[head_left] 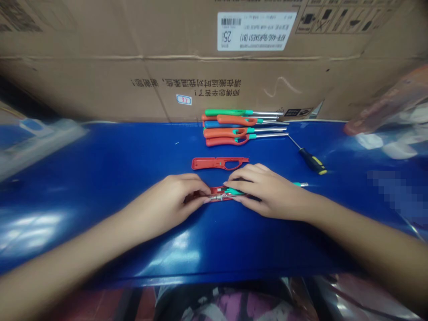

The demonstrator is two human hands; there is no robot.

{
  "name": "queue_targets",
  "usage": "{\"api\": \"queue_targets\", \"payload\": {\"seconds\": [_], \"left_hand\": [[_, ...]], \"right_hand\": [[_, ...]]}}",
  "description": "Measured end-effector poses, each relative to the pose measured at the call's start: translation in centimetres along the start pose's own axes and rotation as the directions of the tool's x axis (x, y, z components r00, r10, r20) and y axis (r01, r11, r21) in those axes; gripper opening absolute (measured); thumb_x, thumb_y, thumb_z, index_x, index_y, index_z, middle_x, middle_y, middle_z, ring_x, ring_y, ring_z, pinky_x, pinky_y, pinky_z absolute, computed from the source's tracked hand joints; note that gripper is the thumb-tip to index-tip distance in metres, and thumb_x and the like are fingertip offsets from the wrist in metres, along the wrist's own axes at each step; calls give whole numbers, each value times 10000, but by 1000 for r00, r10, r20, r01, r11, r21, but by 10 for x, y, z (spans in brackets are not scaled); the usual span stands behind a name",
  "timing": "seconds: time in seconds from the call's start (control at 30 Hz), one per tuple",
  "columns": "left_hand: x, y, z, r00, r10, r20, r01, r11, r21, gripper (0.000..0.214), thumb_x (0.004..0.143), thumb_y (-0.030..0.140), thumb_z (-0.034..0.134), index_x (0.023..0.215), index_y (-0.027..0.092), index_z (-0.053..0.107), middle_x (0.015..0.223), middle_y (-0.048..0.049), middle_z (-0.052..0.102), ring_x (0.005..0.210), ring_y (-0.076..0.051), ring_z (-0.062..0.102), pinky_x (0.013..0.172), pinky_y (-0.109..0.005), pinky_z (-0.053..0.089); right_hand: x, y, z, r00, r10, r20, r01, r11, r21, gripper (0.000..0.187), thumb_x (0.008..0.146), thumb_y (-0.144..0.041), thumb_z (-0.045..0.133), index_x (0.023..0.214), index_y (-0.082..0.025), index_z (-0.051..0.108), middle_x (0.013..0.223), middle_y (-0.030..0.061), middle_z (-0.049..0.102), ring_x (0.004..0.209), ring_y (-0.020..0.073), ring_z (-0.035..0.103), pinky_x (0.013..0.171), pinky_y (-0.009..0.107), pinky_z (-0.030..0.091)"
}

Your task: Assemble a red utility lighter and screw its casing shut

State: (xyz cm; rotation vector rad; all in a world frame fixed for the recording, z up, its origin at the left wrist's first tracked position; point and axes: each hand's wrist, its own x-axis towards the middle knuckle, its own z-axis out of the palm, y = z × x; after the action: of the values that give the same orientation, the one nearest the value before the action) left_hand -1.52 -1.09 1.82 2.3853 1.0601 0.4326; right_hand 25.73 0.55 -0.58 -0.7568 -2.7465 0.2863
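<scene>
An opened red stick lighter (219, 196) lies in front of me, its inner parts and a green piece showing. My left hand (182, 196) pinches its left end between thumb and fingers. Over its right part, my right hand (262, 189) curls with fingers and thumb on both sides, hiding much of it. A short bit of its tip sticks out beyond that hand. Just behind the hands rests a loose red half shell (219, 163), hollow side up, touched by neither hand except possibly near the right fingers.
Several assembled stick lighters (230, 132) in green, orange, blue and red are stacked at the back. A black and yellow screwdriver (312, 161) lies right of them. Behind the blue table (133, 147) stands a cardboard box (133, 98). Plastic bags (391, 111) sit at the right.
</scene>
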Motion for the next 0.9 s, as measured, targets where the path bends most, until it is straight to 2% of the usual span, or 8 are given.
{"api": "queue_targets", "payload": {"seconds": [0.23,0.5,0.77,0.9], "left_hand": [[-4,6,0,998,-6,59,0,995,100,248,1007,274,540,1123,248,757,1025,-57,707,883,-185,683,803,-299,554],[-5,5,5,999,-43,-26,47,988,150,199,973,251,584,1087,235,747,1063,-59,704,874,-194,685,798,-314,557],[0,1,7,997,-65,-44,63,997,-47,185,942,240,640,1072,232,772,990,-29,724,827,-146,680,740,-258,533],[1,2,4,998,-66,-26,64,995,-75,189,947,254,645,1076,254,784,983,-13,729,836,-129,683,756,-238,530]], "right_hand": [[1,-2,-2,1000,1,28,0,1000,-13,294,1019,-284,503,1254,-172,640,1295,122,644,1152,245,590,954,433,447],[0,0,-1,1000,9,13,-9,1000,-24,302,1024,-298,493,1264,-182,635,1287,124,645,1142,249,594,941,428,452],[1,1,1,1000,-2,3,2,1000,-22,302,1022,-300,504,1260,-171,638,1281,118,641,1129,239,589,935,411,444],[1,0,-1,1000,-2,7,2,999,-32,300,1020,-290,506,1256,-163,639,1269,121,648,1120,239,597,927,412,447]]}}
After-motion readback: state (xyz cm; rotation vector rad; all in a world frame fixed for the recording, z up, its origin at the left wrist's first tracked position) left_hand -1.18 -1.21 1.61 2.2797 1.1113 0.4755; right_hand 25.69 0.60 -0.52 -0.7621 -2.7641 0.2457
